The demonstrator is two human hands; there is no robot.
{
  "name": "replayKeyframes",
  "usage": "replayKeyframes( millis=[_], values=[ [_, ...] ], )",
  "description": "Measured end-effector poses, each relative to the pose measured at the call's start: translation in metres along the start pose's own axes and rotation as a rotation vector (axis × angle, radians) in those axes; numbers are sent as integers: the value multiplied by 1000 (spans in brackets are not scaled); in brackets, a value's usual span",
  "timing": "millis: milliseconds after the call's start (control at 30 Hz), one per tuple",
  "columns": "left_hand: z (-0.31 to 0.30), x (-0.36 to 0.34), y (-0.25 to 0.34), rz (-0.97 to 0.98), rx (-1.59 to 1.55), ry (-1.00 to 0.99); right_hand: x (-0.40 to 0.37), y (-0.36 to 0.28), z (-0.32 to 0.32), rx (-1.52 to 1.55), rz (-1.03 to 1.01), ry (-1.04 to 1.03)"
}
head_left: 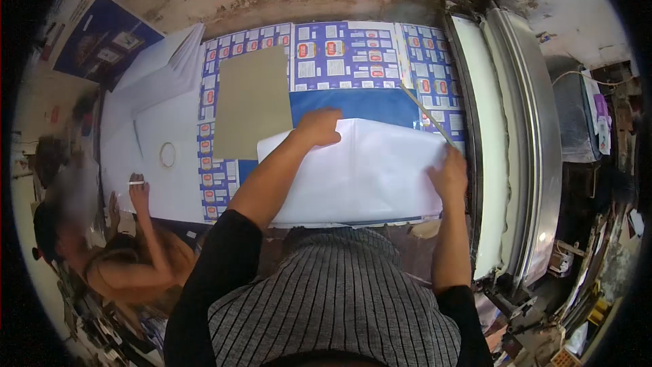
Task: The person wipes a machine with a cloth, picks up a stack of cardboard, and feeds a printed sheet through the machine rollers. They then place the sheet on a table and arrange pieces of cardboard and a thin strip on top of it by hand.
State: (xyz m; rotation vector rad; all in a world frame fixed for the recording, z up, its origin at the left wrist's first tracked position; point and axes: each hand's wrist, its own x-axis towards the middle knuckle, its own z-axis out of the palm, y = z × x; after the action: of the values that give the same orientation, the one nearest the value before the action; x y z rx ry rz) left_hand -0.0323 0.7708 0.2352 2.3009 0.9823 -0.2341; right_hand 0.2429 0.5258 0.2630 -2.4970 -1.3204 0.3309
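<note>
A large white sheet point(353, 177) lies in front of me over a blue sheet point(353, 102), both on a table covered with blue printed label sheets point(346, 51). My left hand point(320, 128) rests at the sheet's upper left edge, its index finger and thumb apart. At the sheet's right end, my right hand point(449, 173) has its fingers closed round the edge; it is a little blurred. A grey-brown board point(255, 102) lies to the left of my left hand. Beyond my right hand, a thin strip point(424, 112) slants across the printed sheets.
To the right stands a machine with a long metal roller point(526, 143). A person point(146, 265) sits at the left, a hand holding a small white stick point(137, 183). Near that person, a tape ring point(167, 155) and white papers point(153, 81) lie on the table.
</note>
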Motion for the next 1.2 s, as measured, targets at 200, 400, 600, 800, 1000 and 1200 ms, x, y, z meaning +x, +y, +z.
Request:
replayKeyframes(
  millis=[200, 400, 600, 800, 1000, 1200],
  values=[
    [-15, 0, -14, 72, -65, 144, 95, -106, 34, -345, -306, 49],
    [-14, -33, -1, -119, -116, 264, 118, -134, 52, -314, -396, -316],
    [-19, -37, -12, -289, -119, -194, 124, -149, 48, -376, -499, -547],
    [-19, -33, 0, 6, -161, -258, 111, -156, 59, -213, -771, -782],
    [-22, -91, -54, 33, -86, -413, 84, -105, 41, -148, -659, -832],
    [-29, -217, -9, 11, -20, -148, -2, -80, -33, -93, -471, -796]
  ],
)
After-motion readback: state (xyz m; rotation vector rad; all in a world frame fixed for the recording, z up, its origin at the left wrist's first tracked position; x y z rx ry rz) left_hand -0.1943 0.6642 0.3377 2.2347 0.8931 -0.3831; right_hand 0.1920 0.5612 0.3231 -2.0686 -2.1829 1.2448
